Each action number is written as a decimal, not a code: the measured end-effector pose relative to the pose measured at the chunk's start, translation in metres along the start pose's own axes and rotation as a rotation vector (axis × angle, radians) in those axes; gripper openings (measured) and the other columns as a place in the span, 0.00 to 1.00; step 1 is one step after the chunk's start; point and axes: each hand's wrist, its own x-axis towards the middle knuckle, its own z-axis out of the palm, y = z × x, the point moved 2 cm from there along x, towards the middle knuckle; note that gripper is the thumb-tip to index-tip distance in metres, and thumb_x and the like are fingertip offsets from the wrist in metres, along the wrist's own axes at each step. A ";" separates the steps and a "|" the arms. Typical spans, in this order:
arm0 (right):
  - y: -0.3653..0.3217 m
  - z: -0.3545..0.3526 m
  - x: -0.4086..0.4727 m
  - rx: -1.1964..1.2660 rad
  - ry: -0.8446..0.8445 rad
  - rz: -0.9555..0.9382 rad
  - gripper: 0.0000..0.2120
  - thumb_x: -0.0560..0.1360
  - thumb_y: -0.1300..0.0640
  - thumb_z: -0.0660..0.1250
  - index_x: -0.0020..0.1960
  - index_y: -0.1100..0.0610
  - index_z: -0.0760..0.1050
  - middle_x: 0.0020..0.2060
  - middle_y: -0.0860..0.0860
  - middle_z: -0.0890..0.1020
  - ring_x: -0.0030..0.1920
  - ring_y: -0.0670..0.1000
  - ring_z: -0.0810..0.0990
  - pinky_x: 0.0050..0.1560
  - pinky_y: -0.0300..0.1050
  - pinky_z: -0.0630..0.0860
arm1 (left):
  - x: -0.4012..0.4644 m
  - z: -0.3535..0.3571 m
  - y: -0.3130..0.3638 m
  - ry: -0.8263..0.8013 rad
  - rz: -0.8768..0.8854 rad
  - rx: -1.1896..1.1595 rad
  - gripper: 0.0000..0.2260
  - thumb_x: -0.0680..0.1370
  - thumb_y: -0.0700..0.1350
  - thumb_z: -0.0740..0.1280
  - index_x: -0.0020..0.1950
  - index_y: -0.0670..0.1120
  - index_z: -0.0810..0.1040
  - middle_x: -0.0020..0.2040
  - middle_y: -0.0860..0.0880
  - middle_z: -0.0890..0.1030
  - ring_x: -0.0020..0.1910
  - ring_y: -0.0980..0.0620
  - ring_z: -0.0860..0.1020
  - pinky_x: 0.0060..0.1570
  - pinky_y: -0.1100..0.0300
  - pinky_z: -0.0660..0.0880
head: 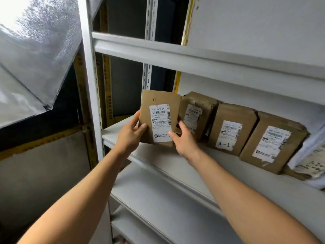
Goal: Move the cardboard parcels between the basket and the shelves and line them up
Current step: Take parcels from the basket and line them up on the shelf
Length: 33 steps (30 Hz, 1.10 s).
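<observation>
Head view shows both hands holding one flat cardboard parcel (159, 118) upright at the left end of the middle shelf (121, 131). The left hand (129, 136) grips its left edge, thumb on the front face; the right hand (184, 140) grips its lower right corner, thumb on the white label. Set the parcel down with its bottom edge flat on the shelf, label facing out, and slide it right until it touches the neighbouring parcel (195, 113). Keep its face level with that parcel and the two further parcels (230, 129), (270, 141) to hold the row straight. Release only when it stands unaided; being thin, it may topple left, where nothing supports it. The right fingers sit between the two parcels and must come out before closing the gap. White packages (313, 155) crowd the row's right end. The basket is out of view.
</observation>
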 end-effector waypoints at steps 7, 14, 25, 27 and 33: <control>0.006 0.053 0.070 0.043 0.129 0.074 0.30 0.85 0.61 0.64 0.84 0.50 0.59 0.76 0.52 0.74 0.74 0.52 0.74 0.75 0.52 0.72 | 0.087 -0.022 -0.025 -0.007 0.000 0.039 0.25 0.86 0.42 0.63 0.80 0.62 0.66 0.68 0.58 0.80 0.71 0.52 0.76 0.69 0.40 0.75; 0.026 0.081 0.121 0.019 0.327 0.200 0.32 0.85 0.54 0.65 0.85 0.51 0.55 0.80 0.51 0.68 0.79 0.54 0.67 0.79 0.48 0.64 | 0.164 -0.024 -0.060 -0.127 -0.008 0.025 0.27 0.85 0.40 0.65 0.81 0.59 0.66 0.72 0.57 0.78 0.73 0.53 0.74 0.72 0.41 0.73; 0.042 0.090 0.155 -0.032 0.632 0.289 0.30 0.86 0.51 0.61 0.85 0.45 0.55 0.78 0.53 0.72 0.74 0.58 0.73 0.74 0.50 0.71 | 0.228 0.003 -0.086 -0.302 0.044 -0.008 0.29 0.83 0.39 0.68 0.80 0.61 0.67 0.70 0.58 0.79 0.73 0.53 0.74 0.73 0.42 0.72; 0.046 0.089 0.158 -0.033 0.662 0.280 0.30 0.86 0.52 0.61 0.85 0.44 0.55 0.77 0.52 0.73 0.73 0.57 0.74 0.74 0.51 0.72 | 0.232 0.007 -0.087 -0.327 0.036 -0.034 0.29 0.83 0.38 0.67 0.81 0.59 0.66 0.72 0.57 0.78 0.74 0.53 0.74 0.74 0.42 0.71; 0.054 0.087 0.162 -0.040 0.726 0.272 0.29 0.86 0.54 0.61 0.84 0.43 0.57 0.75 0.52 0.75 0.71 0.58 0.76 0.72 0.53 0.74 | 0.235 0.017 -0.089 -0.346 0.051 -0.088 0.30 0.84 0.36 0.66 0.82 0.58 0.65 0.71 0.57 0.78 0.72 0.55 0.74 0.74 0.46 0.72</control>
